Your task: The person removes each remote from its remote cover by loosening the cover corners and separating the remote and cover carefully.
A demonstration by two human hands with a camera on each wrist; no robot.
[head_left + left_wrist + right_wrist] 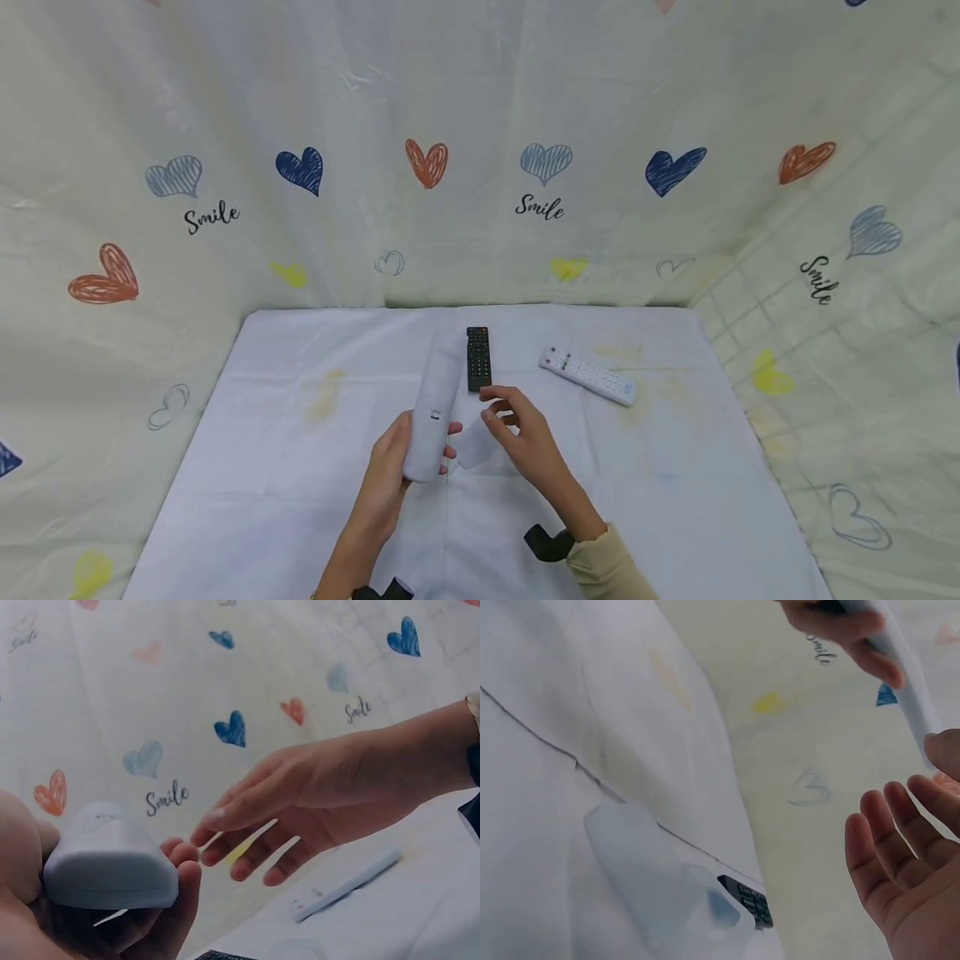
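Observation:
My left hand grips a long white remote control near its lower end. Its plain back, with a small latch mark, faces up, and it is tilted above the table. Just right of it hovers my right hand, its fingers loosely bent and nothing between them. In the left wrist view, the fingertips of the right hand come close to the left hand's fingers. Below the hands lies a pale, see-through sheet-like thing; its kind is unclear. The remote's button side is hidden.
A black remote control lies buttons up beyond the hands. Another white remote control rests slantwise to the right, also buttons up. A white cloth covers the table. Behind and beside it hangs a curtain printed with hearts.

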